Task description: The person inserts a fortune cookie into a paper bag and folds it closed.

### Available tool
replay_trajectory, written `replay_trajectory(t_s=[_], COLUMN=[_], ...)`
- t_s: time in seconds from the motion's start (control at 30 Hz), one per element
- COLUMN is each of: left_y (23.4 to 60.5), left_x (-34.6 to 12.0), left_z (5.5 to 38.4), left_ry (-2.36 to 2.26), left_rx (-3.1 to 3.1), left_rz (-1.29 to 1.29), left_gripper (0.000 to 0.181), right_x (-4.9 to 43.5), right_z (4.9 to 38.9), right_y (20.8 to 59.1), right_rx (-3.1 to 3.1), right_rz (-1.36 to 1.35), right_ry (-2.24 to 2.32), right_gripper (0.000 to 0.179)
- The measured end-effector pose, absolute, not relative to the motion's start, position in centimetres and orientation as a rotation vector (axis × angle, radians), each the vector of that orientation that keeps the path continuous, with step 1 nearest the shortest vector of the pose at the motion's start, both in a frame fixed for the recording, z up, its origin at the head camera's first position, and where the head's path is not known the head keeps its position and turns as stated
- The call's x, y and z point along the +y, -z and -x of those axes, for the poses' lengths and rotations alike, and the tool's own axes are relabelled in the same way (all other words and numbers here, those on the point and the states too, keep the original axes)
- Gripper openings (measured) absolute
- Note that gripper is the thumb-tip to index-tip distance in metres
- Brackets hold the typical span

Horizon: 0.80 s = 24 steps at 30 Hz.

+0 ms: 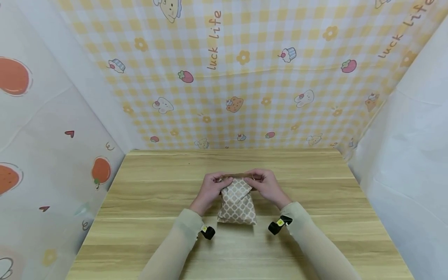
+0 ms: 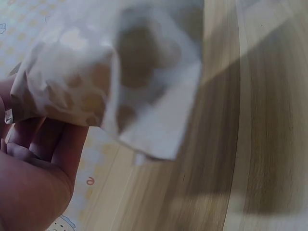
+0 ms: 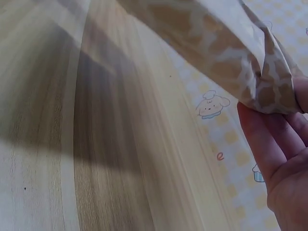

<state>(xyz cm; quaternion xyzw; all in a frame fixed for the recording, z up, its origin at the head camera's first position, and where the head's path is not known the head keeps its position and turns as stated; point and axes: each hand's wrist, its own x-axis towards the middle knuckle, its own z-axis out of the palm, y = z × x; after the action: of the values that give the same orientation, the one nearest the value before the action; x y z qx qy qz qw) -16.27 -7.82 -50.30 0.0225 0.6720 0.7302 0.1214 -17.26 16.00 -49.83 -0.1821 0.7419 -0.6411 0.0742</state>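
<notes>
A brown paper bag [image 1: 237, 204] with a white lattice pattern is held above the wooden table, its top edge folded over. At the bag's upper left corner, my left hand [image 1: 214, 187] pinches the paper, thumb on the near face and fingers behind. My right hand [image 1: 265, 185] grips the upper right corner the same way. In the left wrist view the creased bag [image 2: 72, 86] fills the top, with the left hand [image 2: 38, 178] below it. The right wrist view has the bag's side [image 3: 216, 48] between thumb and fingers of the right hand [image 3: 284, 149]. What the bag contains is hidden.
The wooden table [image 1: 147, 241] spreads out around both arms. A yellow checked cloth [image 1: 224, 85] hangs behind its far edge. White cloths stand at the left [image 1: 63, 163] and right [image 1: 402, 140]. A small black camera is strapped to each wrist.
</notes>
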Motion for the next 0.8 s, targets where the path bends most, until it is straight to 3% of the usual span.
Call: replay_trajectory(t_s=[0.27, 0.8], left_y=[50.04, 50.54], left_x=[-8.05, -8.4], left_z=[16.12, 16.08], left_ry=[-2.157, -2.183], left_rx=[1.955, 1.985], left_rz=[-0.135, -0.175], left_gripper=[0.025, 0.007], right_x=[16.39, 16.51], right_z=[17.32, 17.24], right_y=[50.03, 50.13], right_rx=[2.141, 2.126], right_rz=[0.597, 0.563], right_ry=[1.939, 1.925], right_gripper=[0.02, 0.021])
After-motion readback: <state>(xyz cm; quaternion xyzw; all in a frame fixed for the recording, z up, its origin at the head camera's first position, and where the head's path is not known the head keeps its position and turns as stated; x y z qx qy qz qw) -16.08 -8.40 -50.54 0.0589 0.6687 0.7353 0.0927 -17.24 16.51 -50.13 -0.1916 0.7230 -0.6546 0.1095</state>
